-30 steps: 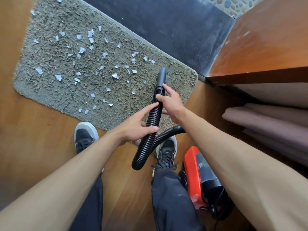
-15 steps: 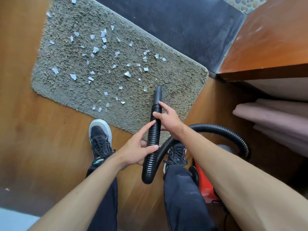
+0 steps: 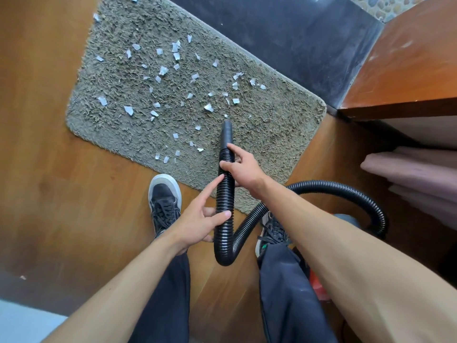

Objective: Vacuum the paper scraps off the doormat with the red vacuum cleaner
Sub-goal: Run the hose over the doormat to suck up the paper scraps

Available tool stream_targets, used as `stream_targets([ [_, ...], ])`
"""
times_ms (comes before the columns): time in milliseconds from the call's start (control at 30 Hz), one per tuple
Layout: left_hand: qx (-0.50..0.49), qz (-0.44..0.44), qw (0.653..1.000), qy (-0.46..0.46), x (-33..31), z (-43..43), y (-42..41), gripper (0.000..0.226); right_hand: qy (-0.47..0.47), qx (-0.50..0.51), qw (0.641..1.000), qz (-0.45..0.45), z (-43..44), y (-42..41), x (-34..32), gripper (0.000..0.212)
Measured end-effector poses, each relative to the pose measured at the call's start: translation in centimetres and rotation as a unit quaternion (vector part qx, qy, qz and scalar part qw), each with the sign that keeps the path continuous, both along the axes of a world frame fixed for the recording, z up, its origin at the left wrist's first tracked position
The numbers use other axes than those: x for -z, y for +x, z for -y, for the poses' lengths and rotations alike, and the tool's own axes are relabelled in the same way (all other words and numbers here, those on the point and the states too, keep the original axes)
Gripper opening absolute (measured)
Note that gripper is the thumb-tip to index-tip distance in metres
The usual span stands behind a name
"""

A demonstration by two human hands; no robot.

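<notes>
Your left hand (image 3: 200, 224) and right hand (image 3: 243, 169), both grasping the hose (image 3: 225, 194), have lowered the nozzle (image 3: 227, 131) ahead toward the scraps (image 3: 209, 107), so pickup can start.

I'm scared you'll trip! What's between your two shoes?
In the head view, a loop of the black hose hangs between the left shoe and the right shoe, with the left hand holding it.
</notes>
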State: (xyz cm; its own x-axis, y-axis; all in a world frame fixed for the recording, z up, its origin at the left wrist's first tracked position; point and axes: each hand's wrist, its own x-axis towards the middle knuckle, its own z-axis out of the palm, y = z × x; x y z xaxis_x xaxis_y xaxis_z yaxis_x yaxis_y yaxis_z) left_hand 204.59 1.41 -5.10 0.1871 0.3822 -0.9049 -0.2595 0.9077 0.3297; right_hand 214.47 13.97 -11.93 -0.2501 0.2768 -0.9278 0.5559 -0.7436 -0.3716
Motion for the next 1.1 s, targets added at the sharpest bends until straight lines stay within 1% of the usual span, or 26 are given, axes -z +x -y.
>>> stream_targets([
  [100,0.015,-0.002,1.0,0.014,0.8,-1.4,-0.1,0.075,0.013,0.019,1.0,0.007,-1.1,0.2,0.1,0.065],
  [300,0.108,0.026,0.993,0.037,2.1,-5.0,0.6,0.078,0.035,0.069,0.995,0.056,-2.8,2.9,0.7,0.059],
  [400,0.112,0.031,0.992,0.039,2.0,-5.6,1.1,0.077,0.04,0.087,0.994,0.06,-3.1,3.8,0.9,0.059],
  [500,0.098,0.027,0.994,0.04,1.9,-5.4,1.1,0.077,0.04,0.097,0.993,0.059,-3.2,3.6,0.9,0.06],
  [667,0.057,0.023,0.998,0.035,2.1,-4.4,0.3,0.077,0.03,0.072,0.996,0.053,-2.7,1.7,0.9,0.062],
  [967,-0.025,-0.004,0.999,0.026,1.0,-0.2,-1.1,0.076,0.03,-0.046,0.998,0.02,-0.7,-2.8,1.0,0.065],
  [1100,-0.055,-0.002,0.998,0.016,0.9,1.5,-0.6,0.076,0.016,-0.072,0.997,0.025,0.5,-3.1,0.8,0.063],
])
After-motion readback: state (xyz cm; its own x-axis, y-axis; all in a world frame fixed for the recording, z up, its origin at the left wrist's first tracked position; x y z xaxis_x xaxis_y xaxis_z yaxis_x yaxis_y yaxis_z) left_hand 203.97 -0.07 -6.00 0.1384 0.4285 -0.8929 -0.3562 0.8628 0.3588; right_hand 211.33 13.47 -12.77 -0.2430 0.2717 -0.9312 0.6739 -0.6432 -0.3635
